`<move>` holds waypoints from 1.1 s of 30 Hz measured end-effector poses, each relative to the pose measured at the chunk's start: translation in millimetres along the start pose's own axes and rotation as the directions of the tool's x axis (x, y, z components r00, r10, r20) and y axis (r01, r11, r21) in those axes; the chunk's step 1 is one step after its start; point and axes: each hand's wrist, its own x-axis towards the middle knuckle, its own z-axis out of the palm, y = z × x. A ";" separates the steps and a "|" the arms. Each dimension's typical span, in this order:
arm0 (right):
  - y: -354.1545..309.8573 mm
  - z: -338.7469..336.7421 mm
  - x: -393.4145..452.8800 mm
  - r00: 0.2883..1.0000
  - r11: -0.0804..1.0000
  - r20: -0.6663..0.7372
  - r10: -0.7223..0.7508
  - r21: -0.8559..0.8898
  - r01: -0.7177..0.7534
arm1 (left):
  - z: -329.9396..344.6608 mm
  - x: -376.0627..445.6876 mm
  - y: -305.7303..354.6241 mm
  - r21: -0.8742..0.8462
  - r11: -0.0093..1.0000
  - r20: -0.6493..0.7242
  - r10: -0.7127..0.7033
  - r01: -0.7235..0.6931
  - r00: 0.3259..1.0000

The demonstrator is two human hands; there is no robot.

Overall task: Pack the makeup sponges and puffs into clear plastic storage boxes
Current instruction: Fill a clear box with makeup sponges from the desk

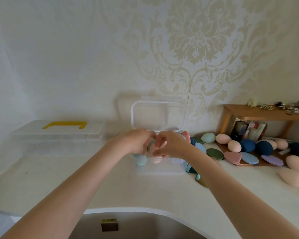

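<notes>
- Both hands meet over the open clear plastic storage box (160,167) with its lid (160,116) tipped up behind; the left hand (136,143) and right hand (171,145) have fingers curled around a small stack of flat pink and pale green makeup puffs (154,149), pinching it from either side
- The step in hand looks like seating this stack in the box; it goes best if both hands keep the puffs squeezed together and lower them as one block, so none fans out or tips over
- The puffs seem to stand on edge, flat faces turned toward each palm, so the stack's long axis runs left to right between the hands; how exactly they sit is partly hidden by the fingers
- Just below the left hand, a pale blue-green sponge (140,160) already lies in the box, so the stack should settle beside it, not on top
- To the right of the right hand, loose egg-shaped peach sponges (223,138), navy sponges (247,145) and flat puffs (248,158) wait on the counter (110,187)
- Far off the left hand rests a shut clear box with a yellow handle (65,125)
</notes>
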 end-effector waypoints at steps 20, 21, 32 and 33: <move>8.4 -8.4 7.1 0.990 0.994 0.124 0.063 0.080 -0.074 | -5.3 -5.8 23.4 -0.027 0.999 -0.005 0.044 -0.044 0.999; 11.9 -17.0 5.5 0.989 0.960 0.135 0.067 0.259 -0.101 | -5.3 -3.8 23.8 -0.043 0.998 0.015 0.041 -0.041 0.999; 98.2 -49.6 13.3 0.929 0.830 -0.212 0.302 -0.421 -0.366 | -2.6 7.0 15.5 -0.175 0.983 0.121 0.068 -0.046 0.990; 101.7 -48.3 13.8 0.932 0.783 -0.197 0.303 -0.505 -0.362 | -3.1 6.7 14.5 -0.178 0.983 0.114 0.071 -0.050 0.991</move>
